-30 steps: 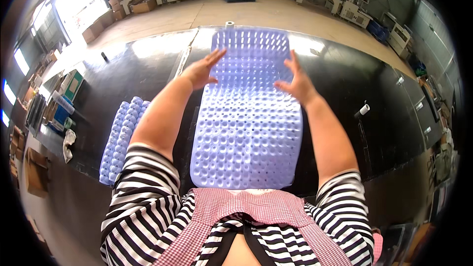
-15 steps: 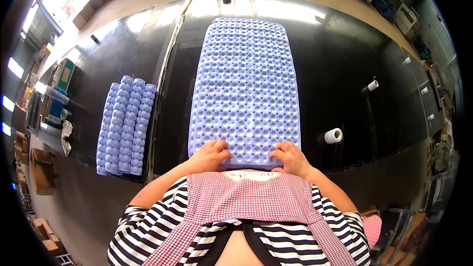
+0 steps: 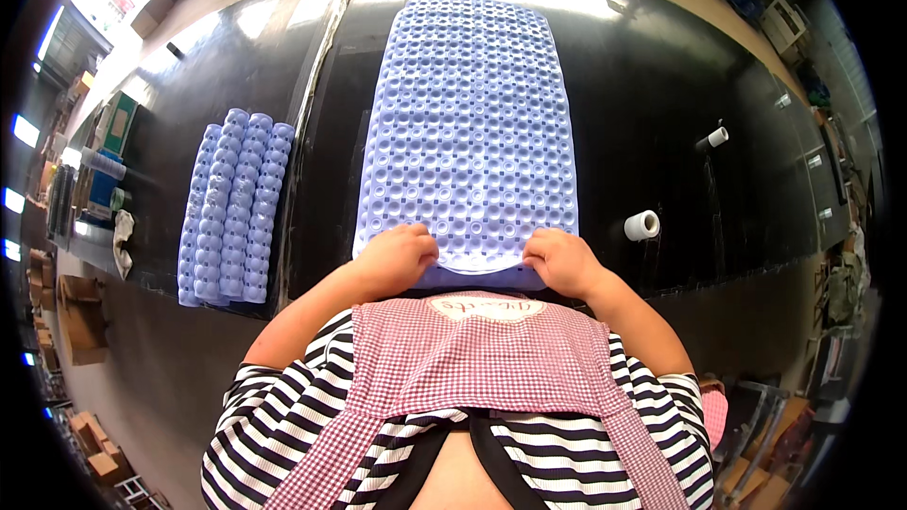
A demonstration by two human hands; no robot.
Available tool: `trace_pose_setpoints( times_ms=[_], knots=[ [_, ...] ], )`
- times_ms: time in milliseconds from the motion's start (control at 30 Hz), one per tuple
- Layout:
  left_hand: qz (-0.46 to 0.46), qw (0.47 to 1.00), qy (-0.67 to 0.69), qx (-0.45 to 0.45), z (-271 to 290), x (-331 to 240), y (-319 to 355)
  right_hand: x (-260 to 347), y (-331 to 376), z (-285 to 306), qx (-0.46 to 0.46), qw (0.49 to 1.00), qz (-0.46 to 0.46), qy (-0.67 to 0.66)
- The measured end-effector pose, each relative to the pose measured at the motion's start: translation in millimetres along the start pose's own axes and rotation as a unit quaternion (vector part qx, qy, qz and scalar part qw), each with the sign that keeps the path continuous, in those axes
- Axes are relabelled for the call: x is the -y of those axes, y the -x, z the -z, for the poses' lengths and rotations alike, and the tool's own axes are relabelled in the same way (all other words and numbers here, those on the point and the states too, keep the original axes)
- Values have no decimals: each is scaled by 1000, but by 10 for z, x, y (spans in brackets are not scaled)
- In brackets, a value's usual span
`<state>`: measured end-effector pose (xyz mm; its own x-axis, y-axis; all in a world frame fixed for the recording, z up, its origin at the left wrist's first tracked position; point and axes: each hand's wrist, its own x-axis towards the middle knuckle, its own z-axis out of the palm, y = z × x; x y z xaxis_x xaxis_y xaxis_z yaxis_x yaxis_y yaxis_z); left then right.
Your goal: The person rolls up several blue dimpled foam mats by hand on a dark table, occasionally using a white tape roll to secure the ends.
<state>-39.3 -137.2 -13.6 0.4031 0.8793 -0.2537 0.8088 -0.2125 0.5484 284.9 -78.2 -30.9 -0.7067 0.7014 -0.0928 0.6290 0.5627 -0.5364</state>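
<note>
A long lavender-blue bath mat (image 3: pixel 472 132), covered in rows of round suction cups, lies flat on the black table straight ahead of me. Its near edge bows up between my hands, and a darker blue layer (image 3: pixel 472 278) shows just beneath it. My left hand (image 3: pixel 402 257) is closed on the mat's near left corner, fingers curled over the edge. At the near right corner, my right hand (image 3: pixel 564 263) pinches the same edge. Both thumbs are mostly hidden.
Several rolled lavender-blue mats (image 3: pixel 234 208) lie side by side on the left of the black table (image 3: pixel 624 94). White tape rolls (image 3: pixel 642 226) stand at the right and the far edge. Boxes (image 3: pixel 115 127) and a white cloth (image 3: pixel 124 244) sit at the far left.
The mat's near edge has come up between my hands, exposing the darker layer below. The whole view has shifted, so the table things sit higher in the picture.
</note>
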Motion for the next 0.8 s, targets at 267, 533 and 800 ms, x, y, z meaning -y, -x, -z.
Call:
trace_pose_setpoints(
  times_ms=[267,533,800],
  knots=[
    [-33,997,-42,-56,-249,79,102,55,85,-152,-65,996,51,30],
    [-49,996,16,-67,-234,218,11,66,211,-129,-123,988,80,-36],
    [-14,955,-211,-207,-185,46,-214,-47,-105,-81,-99,988,-107,-43]
  ],
)
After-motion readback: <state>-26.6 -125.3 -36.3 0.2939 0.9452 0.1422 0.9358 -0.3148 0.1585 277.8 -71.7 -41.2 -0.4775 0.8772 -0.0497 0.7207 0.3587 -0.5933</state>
